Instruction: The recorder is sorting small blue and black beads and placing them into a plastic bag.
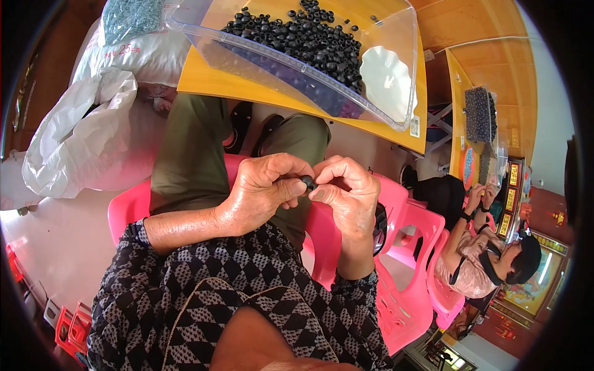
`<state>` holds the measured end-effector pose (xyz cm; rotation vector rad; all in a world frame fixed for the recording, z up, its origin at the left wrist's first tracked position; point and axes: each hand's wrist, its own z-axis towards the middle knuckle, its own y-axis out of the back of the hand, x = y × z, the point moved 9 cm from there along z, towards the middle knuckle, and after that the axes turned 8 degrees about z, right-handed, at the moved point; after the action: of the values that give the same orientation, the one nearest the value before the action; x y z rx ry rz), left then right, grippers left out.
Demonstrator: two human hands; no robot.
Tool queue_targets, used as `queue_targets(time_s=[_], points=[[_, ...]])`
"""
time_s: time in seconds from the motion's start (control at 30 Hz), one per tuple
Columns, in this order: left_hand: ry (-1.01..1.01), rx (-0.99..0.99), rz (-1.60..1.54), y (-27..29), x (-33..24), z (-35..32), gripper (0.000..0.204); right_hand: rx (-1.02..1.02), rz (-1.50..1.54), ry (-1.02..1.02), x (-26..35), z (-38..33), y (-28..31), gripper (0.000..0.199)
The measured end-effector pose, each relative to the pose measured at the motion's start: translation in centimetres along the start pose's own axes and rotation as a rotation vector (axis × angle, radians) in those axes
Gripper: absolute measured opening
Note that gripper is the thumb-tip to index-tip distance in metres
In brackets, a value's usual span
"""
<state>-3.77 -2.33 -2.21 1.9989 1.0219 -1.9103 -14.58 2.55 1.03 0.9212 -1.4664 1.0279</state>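
Pinching a small round black bead (pixel 307 182) between thumb and curled fingers of the left hand (pixel 263 185); meeting its right side with nearly closed fingertips of the right hand (pixel 351 196), leaving unclear whether gripping too; showing no distinct long axis; facing, beyond both hands, a clear plastic bin (pixel 378 111) of loose black beads (pixel 297 40) on the yellow surface (pixel 197 75).

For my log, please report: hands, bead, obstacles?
Left hand, right hand: both on one round black bead. Bead partly covered. Clear plastic bin beyond, not obstructing.
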Motion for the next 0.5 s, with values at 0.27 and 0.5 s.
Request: queue_targets(time_s=[0.27, 0.5], points=[[-0.216, -0.076, 0.120, -0.1, -1.9, -0.6, 0.014, 0.033, 0.023, -0.002, -0.3, -0.1, -0.3, 0.023], [-0.064, -0.005, 0.026, -0.6, -0.3, -0.1, 0.013, -0.050, 0.201, -0.215, -1.4, 0.5, 0.3, 0.029]])
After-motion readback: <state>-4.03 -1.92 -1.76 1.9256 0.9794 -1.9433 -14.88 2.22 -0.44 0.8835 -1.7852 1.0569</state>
